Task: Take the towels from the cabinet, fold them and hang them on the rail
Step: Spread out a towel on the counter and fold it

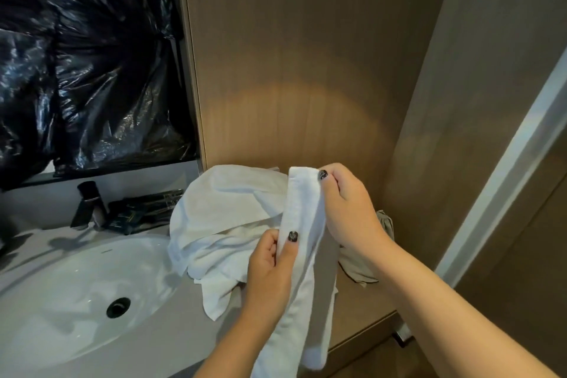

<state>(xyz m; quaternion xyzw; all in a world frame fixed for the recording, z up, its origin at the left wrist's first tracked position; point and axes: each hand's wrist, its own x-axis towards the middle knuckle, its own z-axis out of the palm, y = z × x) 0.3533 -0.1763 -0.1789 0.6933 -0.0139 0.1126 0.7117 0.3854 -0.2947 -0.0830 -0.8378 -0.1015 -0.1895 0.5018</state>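
A narrow folded white towel [302, 255] hangs down in front of me over the counter edge. My right hand [349, 209] pinches its top end between thumb and fingers. My left hand [273, 264] grips its left edge lower down, thumb on top. Behind it a loose heap of white towels [227, 218] lies on the counter beside the basin, partly hidden by my hands. No rail is in view.
A white oval basin [76, 301] with a dark tap [87, 205] fills the left. Black plastic sheeting [86, 64] covers the wall above. Wooden panels [306, 70] stand behind. A grey cloth [365, 261] lies on the wooden shelf [356, 316] at the right.
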